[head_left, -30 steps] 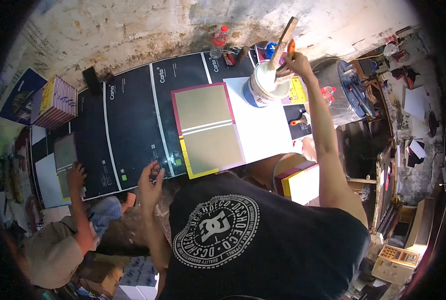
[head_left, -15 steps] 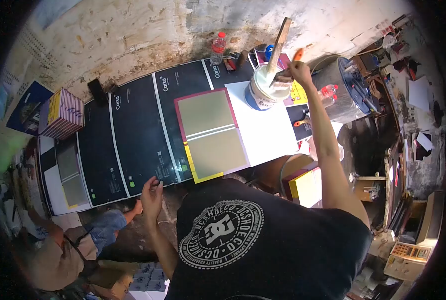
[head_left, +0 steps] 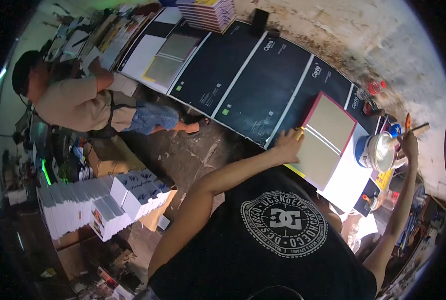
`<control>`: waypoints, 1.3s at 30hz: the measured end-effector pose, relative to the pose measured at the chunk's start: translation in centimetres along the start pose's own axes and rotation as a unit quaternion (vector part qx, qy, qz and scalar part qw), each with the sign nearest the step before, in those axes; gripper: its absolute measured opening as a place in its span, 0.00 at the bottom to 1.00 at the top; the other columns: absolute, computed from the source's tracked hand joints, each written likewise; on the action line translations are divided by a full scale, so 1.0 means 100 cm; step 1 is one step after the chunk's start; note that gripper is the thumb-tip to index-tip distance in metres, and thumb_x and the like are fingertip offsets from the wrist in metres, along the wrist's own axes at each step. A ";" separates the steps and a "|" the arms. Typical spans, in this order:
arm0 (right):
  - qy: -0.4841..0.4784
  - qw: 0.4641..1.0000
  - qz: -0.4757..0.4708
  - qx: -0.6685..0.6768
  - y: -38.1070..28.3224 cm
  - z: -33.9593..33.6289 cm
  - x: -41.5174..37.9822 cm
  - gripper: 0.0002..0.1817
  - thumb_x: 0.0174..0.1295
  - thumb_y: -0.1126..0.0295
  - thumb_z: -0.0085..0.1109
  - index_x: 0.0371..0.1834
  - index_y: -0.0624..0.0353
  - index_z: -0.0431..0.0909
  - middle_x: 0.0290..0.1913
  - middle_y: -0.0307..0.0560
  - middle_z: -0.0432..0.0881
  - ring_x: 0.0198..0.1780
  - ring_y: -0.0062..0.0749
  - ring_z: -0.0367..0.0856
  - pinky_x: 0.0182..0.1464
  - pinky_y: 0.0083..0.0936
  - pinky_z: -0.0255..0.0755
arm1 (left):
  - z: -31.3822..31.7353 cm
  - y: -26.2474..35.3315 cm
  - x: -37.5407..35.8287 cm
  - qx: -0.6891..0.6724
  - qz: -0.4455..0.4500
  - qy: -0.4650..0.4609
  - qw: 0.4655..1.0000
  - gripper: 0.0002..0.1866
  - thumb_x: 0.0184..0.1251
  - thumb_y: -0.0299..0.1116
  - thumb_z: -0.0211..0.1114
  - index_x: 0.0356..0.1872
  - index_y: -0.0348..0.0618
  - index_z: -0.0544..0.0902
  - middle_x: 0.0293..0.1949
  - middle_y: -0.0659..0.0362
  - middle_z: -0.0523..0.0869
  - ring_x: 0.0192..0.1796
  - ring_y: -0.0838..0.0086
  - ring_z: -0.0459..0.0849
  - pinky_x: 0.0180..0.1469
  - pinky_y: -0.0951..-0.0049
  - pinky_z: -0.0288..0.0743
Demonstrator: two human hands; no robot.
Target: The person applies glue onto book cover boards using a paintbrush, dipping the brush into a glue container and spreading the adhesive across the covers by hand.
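Observation:
My left hand (head_left: 289,146) rests with fingers spread on the left edge of a book cover (head_left: 328,127), which has two grey-beige boards and a purple and yellow border. My right hand (head_left: 409,145) is closed around a paintbrush (head_left: 408,121) with an orange handle tip, beside the rim of a white bucket (head_left: 367,152). The brush's bristles are hard to make out. White paste shows inside the bucket, and a wooden stick (head_left: 421,130) leans out of it. The bucket stands on a white sheet (head_left: 344,186) to the right of the cover.
Black panels (head_left: 255,82) marked Carta cover the long table. At its far end are a book stack (head_left: 210,15) and another cover (head_left: 175,52). A bottle (head_left: 373,90) stands by the wall. Another person (head_left: 78,102) is at the left, behind piles of printed paper (head_left: 73,207).
The view has swung left. My left hand has moved from the table's front onto the cover's edge. My right hand still holds the brush at the bucket.

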State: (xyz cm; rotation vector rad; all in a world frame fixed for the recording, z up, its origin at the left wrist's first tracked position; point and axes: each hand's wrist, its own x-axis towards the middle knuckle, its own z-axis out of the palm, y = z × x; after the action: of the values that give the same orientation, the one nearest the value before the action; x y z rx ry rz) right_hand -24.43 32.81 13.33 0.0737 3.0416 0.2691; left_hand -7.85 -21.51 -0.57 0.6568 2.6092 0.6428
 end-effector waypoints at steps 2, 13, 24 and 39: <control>0.082 0.992 -0.020 -0.094 -0.051 0.011 -0.008 0.27 0.56 0.60 0.65 0.58 0.57 0.73 0.42 0.60 0.83 0.46 0.55 0.83 0.44 0.48 0.77 | 0.004 -0.001 0.004 0.036 0.021 -0.024 0.999 0.56 0.40 0.51 0.81 0.69 0.34 0.62 0.69 0.45 0.64 0.71 0.52 0.62 0.65 0.41 0.62; 0.270 0.926 0.085 0.249 -0.209 0.121 -0.041 0.25 0.58 0.69 0.63 0.60 0.64 0.74 0.52 0.51 0.82 0.47 0.39 0.82 0.48 0.34 0.75 | 0.034 -0.020 0.011 0.080 0.080 -0.047 0.992 0.67 0.32 0.60 0.80 0.73 0.36 0.53 0.74 0.46 0.57 0.62 0.42 0.74 0.61 0.37 0.66; 0.227 0.640 0.134 0.722 -0.265 0.077 -0.153 0.18 0.63 0.71 0.65 0.52 0.70 0.78 0.47 0.48 0.84 0.46 0.30 0.83 0.52 0.27 0.78 | 0.043 -0.048 0.006 0.020 0.088 -0.063 0.994 0.64 0.42 0.62 0.77 0.75 0.39 0.51 0.78 0.55 0.47 0.59 0.44 0.74 0.53 0.39 0.70; 0.052 0.953 0.000 0.299 -0.385 0.114 -0.232 0.10 0.58 0.68 0.68 0.34 0.64 0.79 0.33 0.53 0.82 0.33 0.44 0.79 0.39 0.37 0.71 | 0.047 -0.061 0.005 -0.053 0.094 -0.051 0.993 0.70 0.35 0.61 0.79 0.78 0.43 0.47 0.80 0.59 0.45 0.59 0.46 0.72 0.53 0.43 0.64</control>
State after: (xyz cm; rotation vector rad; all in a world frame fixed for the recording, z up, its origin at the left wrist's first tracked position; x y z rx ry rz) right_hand -1.88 -4.35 -2.80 0.1002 3.1028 -0.6737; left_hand -8.27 -24.46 -7.72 0.8854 2.4201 0.7765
